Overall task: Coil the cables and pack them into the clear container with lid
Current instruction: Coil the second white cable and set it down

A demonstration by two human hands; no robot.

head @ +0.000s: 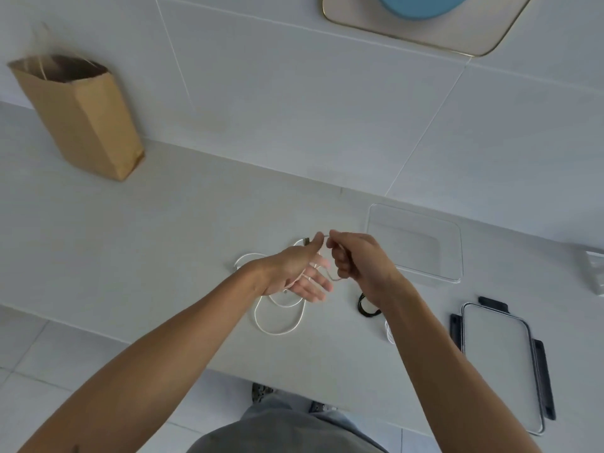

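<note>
You held the white cable (279, 317) up over the counter (163, 256) with both hands, and the way you split the work made sense for coiling. Your left hand (295, 273) lay palm-up with the fingers spread apart, not closed around anything; the cable ran across the palm and between the fingers, so the hand served as a form to wind on, while the thumb seemed to pin the plug end near the top. Your right hand (356, 259) was curled shut on the cable, pinching a short run of it just beside the left thumb, which I judge was the feeding hand, placed close so each turn could be laid without slack. The rest of the cable hung from your left hand and lay in loose loops on the counter below, so most of it was not yet wound. The clear container (415, 243) stood open just beyond your right hand, near enough to drop a finished coil straight in, and its lid (500, 364) lay flat on the counter to the right, well out of the working space. A black cable (367, 305) sat bundled under your right wrist, and a bit of another white cable (389, 333) showed beside your right forearm; whether that one was coiled I could not tell. A brown paper bag (81, 116) stood far off to the left, clear of everything.
</note>
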